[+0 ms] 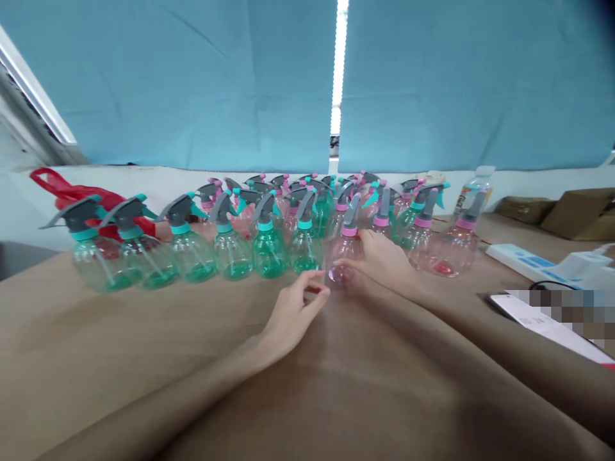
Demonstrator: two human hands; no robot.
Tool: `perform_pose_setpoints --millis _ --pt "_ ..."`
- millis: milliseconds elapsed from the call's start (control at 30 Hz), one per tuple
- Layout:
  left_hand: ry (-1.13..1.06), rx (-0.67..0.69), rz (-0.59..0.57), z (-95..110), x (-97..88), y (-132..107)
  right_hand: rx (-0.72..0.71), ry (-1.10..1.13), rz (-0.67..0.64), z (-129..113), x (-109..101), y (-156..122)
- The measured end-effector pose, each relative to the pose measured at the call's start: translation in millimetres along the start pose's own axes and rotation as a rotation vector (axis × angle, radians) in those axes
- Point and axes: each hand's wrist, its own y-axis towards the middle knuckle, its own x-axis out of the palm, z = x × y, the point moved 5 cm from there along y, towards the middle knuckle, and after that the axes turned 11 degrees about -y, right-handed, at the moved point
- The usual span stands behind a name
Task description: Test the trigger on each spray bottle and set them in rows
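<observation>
Rows of clear spray bottles with grey trigger heads stand upright on the wooden table (230,378). My right hand (384,259) is wrapped around the side of a pink spray bottle (342,253) in the front row. Just left of it and nearer to me is my left hand (295,310), fingers curved, thumb and fingertips apart, with nothing between them. A green spray bottle (305,250) stands right behind that hand. Further left, several green bottles, among them a bright green spray bottle (270,253), form the front row. A pink spray bottle (451,250) stands right of my right hand.
A red plastic bag (91,195) lies behind the left bottles. To the right are a clear drink bottle (475,192), a white power strip (523,261), a phone (548,323) and cardboard boxes (583,214). A blue curtain (192,83) hangs behind the table.
</observation>
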Motion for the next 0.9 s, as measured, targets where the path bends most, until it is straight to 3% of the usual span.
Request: perform_pose_setpoints --millis 467,633,733,900 --pt "0.021 -0.074 -0.145 -17.6 5.7 0.1 0.064 -0.034 -0.054 -7.5 8.0 21.2" --pt "0.033 -0.062 -0.151 -20.5 8.3 2.1 0.052 0.021 -0.018 -5.6 5.8 13.2" --pt "0.053 -0.044 -0.157 -16.9 10.2 5.5 0.046 0.063 0.029 7.6 -3.1 -0.6" --pt "0.056 -0.017 -0.161 -13.7 17.6 16.6 0.084 0.100 0.083 52.4 -15.7 -17.5"
